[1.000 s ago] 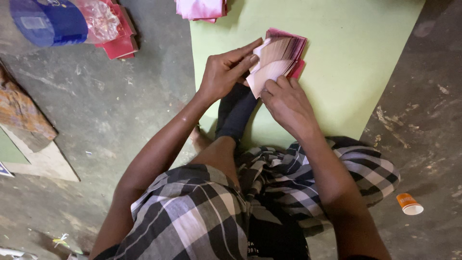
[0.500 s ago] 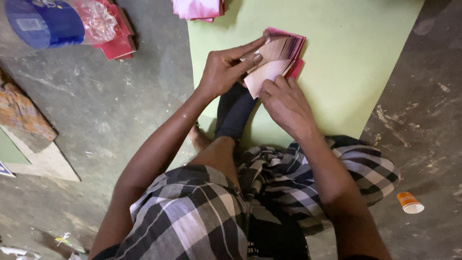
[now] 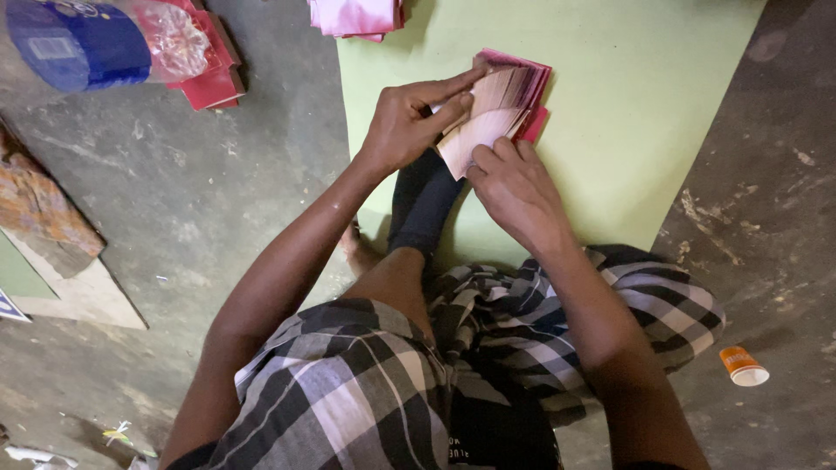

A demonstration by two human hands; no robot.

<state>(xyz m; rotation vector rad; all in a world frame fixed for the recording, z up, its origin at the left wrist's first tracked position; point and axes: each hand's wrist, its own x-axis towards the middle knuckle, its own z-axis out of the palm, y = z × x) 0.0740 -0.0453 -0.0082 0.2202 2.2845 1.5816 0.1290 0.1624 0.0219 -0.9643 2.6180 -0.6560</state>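
A fanned stack of pink paper sheets (image 3: 501,100) lies on a light green mat (image 3: 627,113) spread on the floor. My left hand (image 3: 409,122) presses on the stack's left side, thumb and fingers curled over the top sheets. My right hand (image 3: 518,187) grips the stack's near edge from below, fingers bent around the sheets. Both hands hold the same stack, which is tilted up slightly off the mat. My legs in a checked cloth are folded under my arms.
Another pile of pink sheets (image 3: 355,16) sits at the mat's far edge. A blue roll in clear plastic (image 3: 83,43) and red packets (image 3: 209,78) lie at the upper left. An orange-and-white cup (image 3: 743,365) lies on the concrete floor at the right. A patterned cloth (image 3: 39,209) is at the left.
Both hands stay on the pink stack; the fingers shift slightly as the sheets fan a little. Nothing else has moved.
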